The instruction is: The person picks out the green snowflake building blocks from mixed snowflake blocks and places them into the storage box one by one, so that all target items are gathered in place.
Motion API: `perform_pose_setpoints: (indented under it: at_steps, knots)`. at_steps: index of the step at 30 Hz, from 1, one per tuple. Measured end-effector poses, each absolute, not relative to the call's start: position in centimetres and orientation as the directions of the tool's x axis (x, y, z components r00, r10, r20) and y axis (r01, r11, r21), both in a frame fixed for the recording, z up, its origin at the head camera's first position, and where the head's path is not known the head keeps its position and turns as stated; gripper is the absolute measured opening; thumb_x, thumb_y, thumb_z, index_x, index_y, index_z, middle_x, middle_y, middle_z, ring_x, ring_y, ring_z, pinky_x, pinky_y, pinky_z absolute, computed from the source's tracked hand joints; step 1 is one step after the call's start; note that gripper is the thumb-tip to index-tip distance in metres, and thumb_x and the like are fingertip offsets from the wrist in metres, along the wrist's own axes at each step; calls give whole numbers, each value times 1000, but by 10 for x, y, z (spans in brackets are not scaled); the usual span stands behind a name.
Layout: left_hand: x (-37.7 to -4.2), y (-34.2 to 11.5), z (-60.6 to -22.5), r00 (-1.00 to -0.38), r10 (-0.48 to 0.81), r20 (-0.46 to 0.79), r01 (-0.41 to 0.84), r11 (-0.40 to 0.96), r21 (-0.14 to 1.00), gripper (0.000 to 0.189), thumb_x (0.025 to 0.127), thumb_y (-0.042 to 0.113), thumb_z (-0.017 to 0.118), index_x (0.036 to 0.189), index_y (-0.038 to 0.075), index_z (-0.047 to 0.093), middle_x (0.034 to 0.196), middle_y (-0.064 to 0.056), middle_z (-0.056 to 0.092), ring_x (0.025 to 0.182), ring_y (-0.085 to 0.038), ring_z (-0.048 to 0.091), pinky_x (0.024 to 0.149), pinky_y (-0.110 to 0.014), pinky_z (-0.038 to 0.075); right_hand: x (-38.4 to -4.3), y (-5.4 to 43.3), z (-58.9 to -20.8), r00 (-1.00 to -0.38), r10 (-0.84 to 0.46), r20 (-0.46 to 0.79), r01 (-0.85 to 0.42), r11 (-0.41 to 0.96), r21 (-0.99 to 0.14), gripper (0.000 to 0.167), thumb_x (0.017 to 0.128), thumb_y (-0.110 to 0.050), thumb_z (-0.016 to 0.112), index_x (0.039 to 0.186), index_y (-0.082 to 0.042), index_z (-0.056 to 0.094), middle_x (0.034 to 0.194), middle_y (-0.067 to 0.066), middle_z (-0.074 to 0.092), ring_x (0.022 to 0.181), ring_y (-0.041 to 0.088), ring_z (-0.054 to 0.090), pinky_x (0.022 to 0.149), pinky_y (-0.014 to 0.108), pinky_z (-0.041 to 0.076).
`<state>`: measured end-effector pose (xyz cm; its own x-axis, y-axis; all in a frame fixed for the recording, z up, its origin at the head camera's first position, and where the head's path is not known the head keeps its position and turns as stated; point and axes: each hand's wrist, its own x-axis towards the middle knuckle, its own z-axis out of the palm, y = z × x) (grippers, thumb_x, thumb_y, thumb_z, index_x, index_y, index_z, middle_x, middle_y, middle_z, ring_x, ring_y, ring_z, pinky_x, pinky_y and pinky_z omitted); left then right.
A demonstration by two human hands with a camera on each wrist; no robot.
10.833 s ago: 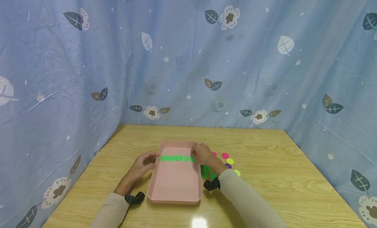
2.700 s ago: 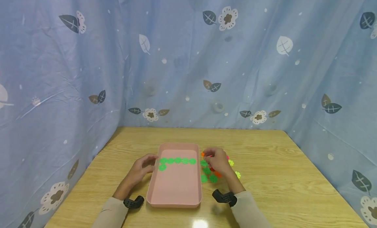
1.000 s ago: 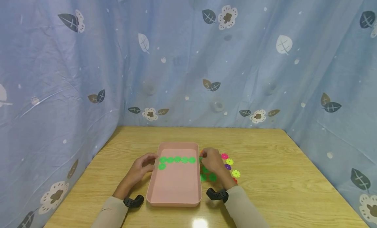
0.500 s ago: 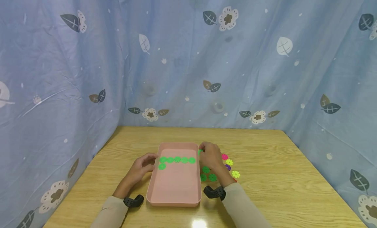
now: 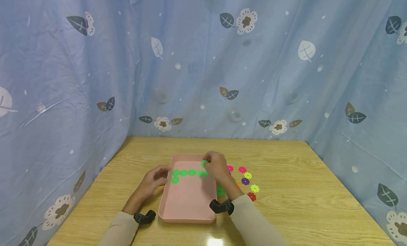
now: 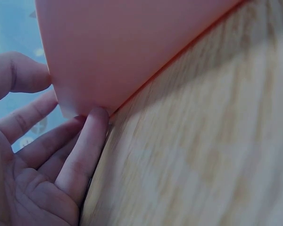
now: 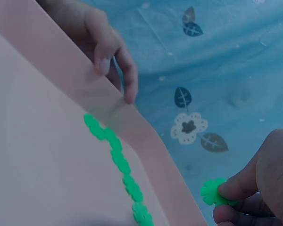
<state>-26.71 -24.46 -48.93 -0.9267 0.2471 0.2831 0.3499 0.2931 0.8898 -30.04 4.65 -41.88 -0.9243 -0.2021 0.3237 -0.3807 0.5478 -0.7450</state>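
Note:
A shallow pink tray [image 5: 187, 203] stands on the wooden table. Inside it several green flower-shaped plastic discs [image 5: 191, 172] form a row across, with a single green disc [image 5: 175, 180] below the row's left end. My right hand [image 5: 217, 165] is over the tray's far right part and pinches another green disc [image 7: 212, 192] between thumb and fingers. At the tray's left side my left hand [image 5: 152, 182] touches the rim and outer wall with relaxed fingers [image 6: 87, 153]. The right hand partly covers the row's right end.
Right of the tray lie loose discs: a green disc [image 5: 220, 192], a purple disc [image 5: 245, 181], yellow discs [image 5: 254, 188], pink discs [image 5: 242, 169] and a red disc [image 5: 252, 196]. My right forearm hides some. A blue patterned curtain [image 5: 203, 62] hangs behind the table.
The row's right end and the lower disc were added earlier. Lately my right hand has picked up a green disc from the right and carried it leftward over the tray. My left hand stays put.

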Motion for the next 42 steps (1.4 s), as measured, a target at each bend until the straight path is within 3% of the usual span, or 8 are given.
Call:
perform_pose_setpoints:
  at_steps: [3, 9, 14, 20, 29, 36, 42]
  knots:
    - [-266, -244, -489, -929, 247, 277, 345, 301, 889, 42, 94, 7, 66, 134, -1, 59, 137, -21, 60, 127, -41, 56, 103, -36, 47, -300, 39, -421, -923, -206, 324, -383, 548, -744, 15, 85, 6, 64, 95, -2, 72, 81, 6, 69, 69, 16, 61, 58, 27, 52]
    - [-265, -243, -488, -929, 246, 275, 344, 306, 888, 42, 94, 7, 66, 135, -1, 59, 138, -21, 59, 129, -41, 55, 107, -51, 44, -300, 24, -428, -898, -249, 362, -440, 530, -725, 17, 82, 7, 64, 92, -3, 73, 85, 7, 70, 78, 18, 63, 67, 31, 54]
    - [-264, -243, -487, -929, 248, 276, 345, 301, 889, 42, 95, 8, 65, 135, -1, 58, 139, -21, 58, 130, -41, 54, 108, -54, 43, -302, 12, -434, -869, -289, 402, -495, 487, -719, 14, 80, 9, 66, 87, 0, 74, 75, 9, 70, 65, 15, 65, 61, 27, 55]
    - [-265, -244, -487, -932, 247, 267, 335, 299, 894, 42, 95, 8, 65, 136, -1, 58, 139, -21, 59, 130, -41, 54, 106, -41, 47, -302, 1, -441, -921, -325, 216, -323, 322, -890, 9, 87, 10, 63, 94, 8, 68, 68, 7, 61, 51, 14, 62, 52, 28, 57]
    - [-265, -244, -487, -927, 264, 265, 336, 276, 901, 43, 95, 8, 65, 136, -3, 57, 138, -23, 58, 130, -43, 54, 100, -28, 48, -298, -5, -450, -942, -322, 96, -206, 327, -922, 13, 86, 8, 66, 97, 8, 72, 70, 7, 69, 56, 19, 70, 56, 31, 59]
    - [-266, -245, -488, -927, 257, 272, 343, 294, 892, 42, 95, 7, 64, 136, -3, 57, 138, -23, 59, 129, -42, 55, 101, -31, 49, -297, -8, -452, -943, -327, 57, -199, 421, -885, 12, 83, 8, 70, 94, 6, 74, 71, 5, 69, 57, 14, 69, 56, 25, 56]
    - [-266, -245, -487, -937, 241, 251, 318, 301, 899, 43, 94, 6, 64, 136, -1, 58, 138, -21, 59, 128, -40, 56, 102, -35, 49, -297, -10, -453, -948, -317, 6, -136, 388, -912, 18, 84, 8, 70, 101, 8, 73, 74, 10, 69, 58, 20, 73, 58, 27, 58]
